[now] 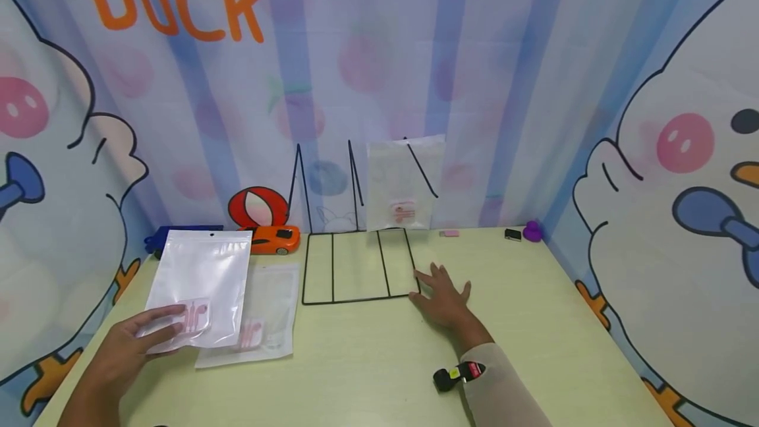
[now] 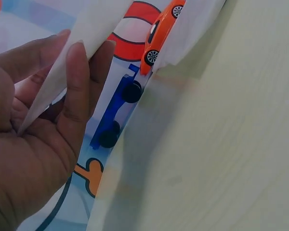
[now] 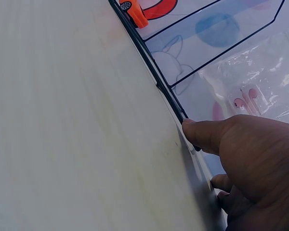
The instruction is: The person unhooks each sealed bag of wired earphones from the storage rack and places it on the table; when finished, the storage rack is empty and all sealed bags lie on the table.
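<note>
My left hand (image 1: 127, 341) pinches a white zip pouch (image 1: 201, 269) with pink earphones inside, seen through its clear front. In the left wrist view the pouch (image 2: 82, 43) stands edge-on between thumb and fingers. Beneath it, a second pouch of earphones (image 1: 275, 308) lies on the table. A black wire rack (image 1: 356, 299) stands against the back wall, its flat base on the tabletop and upright prongs behind. One more earphone pouch (image 1: 409, 176) hangs on its right prong. My right hand (image 1: 443, 298), fingers spread, touches the base's right front corner; its thumb (image 3: 204, 134) rests at the wire.
Behind the pouches stand an orange toy car (image 1: 275, 240), a blue toy vehicle (image 1: 178, 236) and a red-and-white ring shape (image 1: 259, 206). Along the back right lie a pink eraser-like piece (image 1: 449, 233), a small black object (image 1: 512, 234) and a purple knob-shaped item (image 1: 532, 231). Printed cloth walls enclose the table.
</note>
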Demonstrator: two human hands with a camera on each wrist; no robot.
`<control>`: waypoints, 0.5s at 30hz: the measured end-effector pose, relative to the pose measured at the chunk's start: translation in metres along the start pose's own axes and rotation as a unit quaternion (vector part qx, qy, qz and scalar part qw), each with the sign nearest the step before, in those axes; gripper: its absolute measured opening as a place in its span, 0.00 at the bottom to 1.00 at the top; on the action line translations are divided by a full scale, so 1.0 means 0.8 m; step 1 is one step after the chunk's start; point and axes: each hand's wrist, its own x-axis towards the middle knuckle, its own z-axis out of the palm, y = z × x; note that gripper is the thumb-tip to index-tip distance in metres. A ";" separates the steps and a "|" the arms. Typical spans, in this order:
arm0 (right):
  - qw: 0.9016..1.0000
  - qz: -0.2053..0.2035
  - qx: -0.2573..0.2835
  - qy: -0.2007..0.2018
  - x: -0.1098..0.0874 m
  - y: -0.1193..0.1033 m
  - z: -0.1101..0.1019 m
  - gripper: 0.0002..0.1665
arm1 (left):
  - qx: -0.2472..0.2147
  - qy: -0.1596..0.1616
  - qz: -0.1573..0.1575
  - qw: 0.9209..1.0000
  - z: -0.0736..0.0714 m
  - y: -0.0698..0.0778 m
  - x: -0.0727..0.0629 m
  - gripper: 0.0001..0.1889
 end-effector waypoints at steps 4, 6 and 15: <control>1.000 0.001 0.000 0.000 -0.002 -0.001 0.000 0.36 | -0.017 0.005 -0.009 1.000 -0.004 -0.007 0.003 0.32; 1.000 0.002 -0.001 0.000 -0.003 -0.001 0.000 0.36 | -0.014 0.008 -0.015 1.000 -0.006 -0.009 0.003 0.33; 1.000 -0.001 0.002 0.000 -0.003 -0.004 -0.002 0.36 | -0.080 0.048 -0.053 0.994 -0.016 -0.020 0.004 0.23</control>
